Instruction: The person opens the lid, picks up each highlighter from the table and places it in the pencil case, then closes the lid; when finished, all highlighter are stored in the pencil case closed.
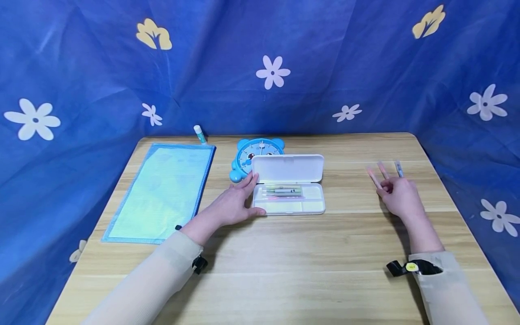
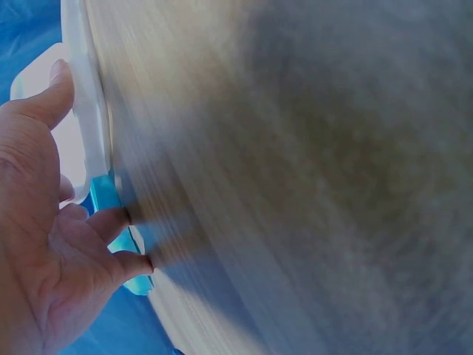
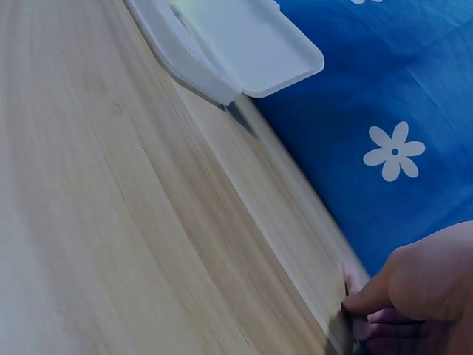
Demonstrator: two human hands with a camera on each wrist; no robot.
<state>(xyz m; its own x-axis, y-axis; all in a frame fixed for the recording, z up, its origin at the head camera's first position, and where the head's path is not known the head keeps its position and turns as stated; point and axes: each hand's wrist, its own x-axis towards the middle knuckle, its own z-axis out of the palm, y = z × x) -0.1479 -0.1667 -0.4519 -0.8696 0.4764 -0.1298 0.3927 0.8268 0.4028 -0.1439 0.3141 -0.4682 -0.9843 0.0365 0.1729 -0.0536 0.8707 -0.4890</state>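
A white pencil case (image 1: 313, 206) stands with its lid up, several slim pens (image 1: 282, 191) lying inside it. My left hand (image 1: 230, 205) holds the case's left end, thumb at the front corner and fingers by the lid. In the left wrist view, two fingertips of that hand reach down to the tabletop. Over at the right, my right hand (image 1: 402, 198) pinches a pink pen (image 1: 373, 178) by its near end. Another pink pen (image 1: 383, 170) and a blue-ended pen (image 1: 399, 169) lie just beyond the knuckles, their near ends hidden by the hand.
Behind the pencil case is a blue animal-shaped toy clock (image 1: 246, 155), partly covered by the lid. A light-blue mesh pouch (image 1: 162, 194) lies at the left, with a glue stick (image 1: 199, 134) at its far edge. Blue flowered cloth (image 1: 227, 90) surrounds the wooden table (image 1: 308, 271).
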